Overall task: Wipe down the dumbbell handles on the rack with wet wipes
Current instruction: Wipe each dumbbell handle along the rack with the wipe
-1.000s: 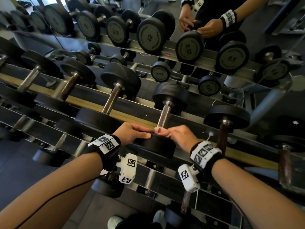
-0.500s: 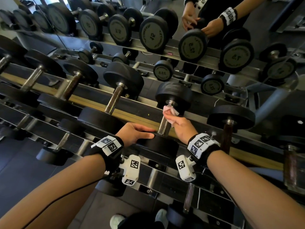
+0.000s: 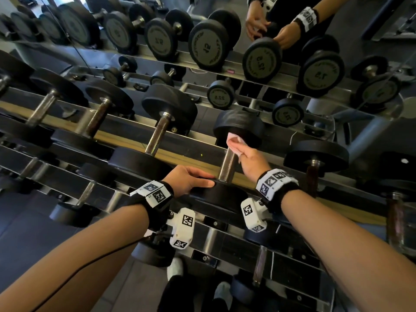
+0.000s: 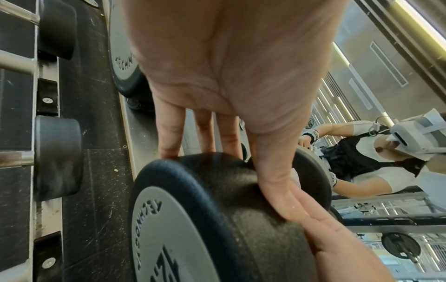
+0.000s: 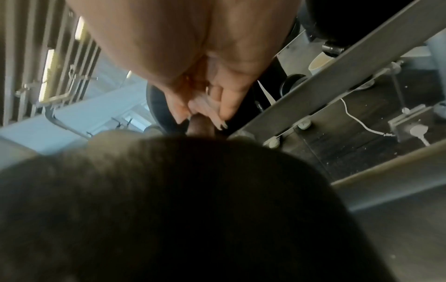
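Observation:
A black dumbbell with a metal handle (image 3: pixel 227 164) lies on the top rail of the rack (image 3: pixel 180 154). My right hand (image 3: pixel 247 158) holds a pale pink wet wipe (image 3: pixel 234 143) wrapped against the far end of that handle, just below the far weight head (image 3: pixel 238 126). My left hand (image 3: pixel 191 179) rests with straight fingers on the near weight head (image 3: pixel 225 197). The left wrist view shows those fingers (image 4: pixel 277 190) spread over the black head (image 4: pixel 217 209). The right wrist view is mostly filled by the dark near head (image 5: pixel 169 209), with my fingers (image 5: pixel 205 106) around the handle beyond.
More dumbbells (image 3: pixel 157 131) lie in rows along the rack to the left and right and on the lower tier (image 3: pixel 74 206). A mirror behind reflects the rack and my hands (image 3: pixel 265 30). My feet (image 3: pixel 175 271) stand on the dark floor below.
My right hand has slid the wipe up the handle from the near end to the far weight head. My left hand has stayed on the near head.

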`<state>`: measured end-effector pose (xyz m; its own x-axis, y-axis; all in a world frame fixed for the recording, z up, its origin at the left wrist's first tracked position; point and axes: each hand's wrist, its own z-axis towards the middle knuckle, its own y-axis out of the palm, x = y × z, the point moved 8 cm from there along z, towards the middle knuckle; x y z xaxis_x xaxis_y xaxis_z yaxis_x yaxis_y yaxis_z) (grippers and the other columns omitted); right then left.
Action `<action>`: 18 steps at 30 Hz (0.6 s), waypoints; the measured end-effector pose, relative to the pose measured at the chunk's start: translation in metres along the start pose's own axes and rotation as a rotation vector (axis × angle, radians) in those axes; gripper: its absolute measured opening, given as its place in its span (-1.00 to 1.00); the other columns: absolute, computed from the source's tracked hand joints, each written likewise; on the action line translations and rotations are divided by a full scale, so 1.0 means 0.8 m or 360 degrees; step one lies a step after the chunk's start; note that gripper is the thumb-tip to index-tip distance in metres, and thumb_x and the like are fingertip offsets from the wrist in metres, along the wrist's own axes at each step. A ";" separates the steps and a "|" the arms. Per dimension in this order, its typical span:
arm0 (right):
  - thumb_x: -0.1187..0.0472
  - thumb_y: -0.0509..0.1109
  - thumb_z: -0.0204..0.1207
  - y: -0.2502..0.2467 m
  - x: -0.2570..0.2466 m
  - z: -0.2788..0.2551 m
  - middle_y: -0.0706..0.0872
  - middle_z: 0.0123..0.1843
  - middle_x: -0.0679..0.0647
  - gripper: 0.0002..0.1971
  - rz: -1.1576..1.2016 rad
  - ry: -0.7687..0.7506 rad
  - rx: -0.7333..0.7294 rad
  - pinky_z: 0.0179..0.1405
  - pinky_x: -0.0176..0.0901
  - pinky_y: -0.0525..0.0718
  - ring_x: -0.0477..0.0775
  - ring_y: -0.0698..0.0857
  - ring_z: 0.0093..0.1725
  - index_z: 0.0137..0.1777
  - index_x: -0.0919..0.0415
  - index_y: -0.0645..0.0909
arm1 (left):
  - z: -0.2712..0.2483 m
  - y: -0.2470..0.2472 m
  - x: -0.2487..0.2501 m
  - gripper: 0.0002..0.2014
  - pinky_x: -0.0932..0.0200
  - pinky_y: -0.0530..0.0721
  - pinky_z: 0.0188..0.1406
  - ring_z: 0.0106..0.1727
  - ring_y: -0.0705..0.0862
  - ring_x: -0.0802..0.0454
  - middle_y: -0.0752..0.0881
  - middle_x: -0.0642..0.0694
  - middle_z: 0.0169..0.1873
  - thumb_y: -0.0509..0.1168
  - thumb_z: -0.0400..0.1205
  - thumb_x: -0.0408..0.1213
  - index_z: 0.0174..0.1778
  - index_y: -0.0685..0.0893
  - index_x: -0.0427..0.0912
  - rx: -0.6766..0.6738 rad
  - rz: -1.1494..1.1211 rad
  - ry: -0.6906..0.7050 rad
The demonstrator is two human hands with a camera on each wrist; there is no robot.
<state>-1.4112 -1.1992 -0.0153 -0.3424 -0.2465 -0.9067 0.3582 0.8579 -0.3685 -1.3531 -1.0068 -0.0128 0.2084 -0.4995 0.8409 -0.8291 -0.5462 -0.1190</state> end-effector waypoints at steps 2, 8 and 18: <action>0.28 0.16 0.71 0.011 0.010 -0.004 0.61 0.37 0.00 -0.55 -0.0116 0.0000 -0.0063 0.24 -0.19 0.45 0.01 0.56 0.19 0.33 -0.29 0.67 | 0.003 0.000 -0.001 -0.81 0.40 0.72 -0.26 -0.12 0.84 0.17 0.88 0.05 -0.14 0.56 0.48 -0.35 -0.05 0.86 -0.01 -0.0018 0.0026 -0.0013; 0.27 0.19 0.72 0.036 0.013 -0.066 0.62 0.30 -0.50 -0.54 -0.0428 -0.0027 -0.0238 0.63 -0.13 0.31 -0.11 0.58 0.42 0.19 -0.40 0.69 | 0.002 -0.001 -0.007 -0.80 0.16 0.67 -0.04 -0.08 0.83 0.13 0.88 0.00 -0.09 0.61 0.44 -0.30 -0.06 0.88 0.01 0.0046 0.0031 0.0046; 0.45 0.16 0.69 -0.010 -0.070 -0.077 0.70 -0.25 -0.04 -0.88 0.0342 0.0080 0.0230 -0.35 -0.48 0.56 -0.10 0.68 -0.23 0.04 0.30 0.51 | -0.015 0.002 0.056 -0.27 0.21 0.55 0.41 0.39 0.62 0.09 0.65 -0.08 0.36 0.51 0.52 -0.48 0.60 0.40 -0.12 -0.0124 -0.0065 0.0246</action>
<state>-1.4481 -1.1643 0.0508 -0.2866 -0.0400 -0.9572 0.5462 0.8140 -0.1976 -1.3516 -1.0221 0.0314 0.1651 -0.3652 0.9162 -0.8607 -0.5069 -0.0469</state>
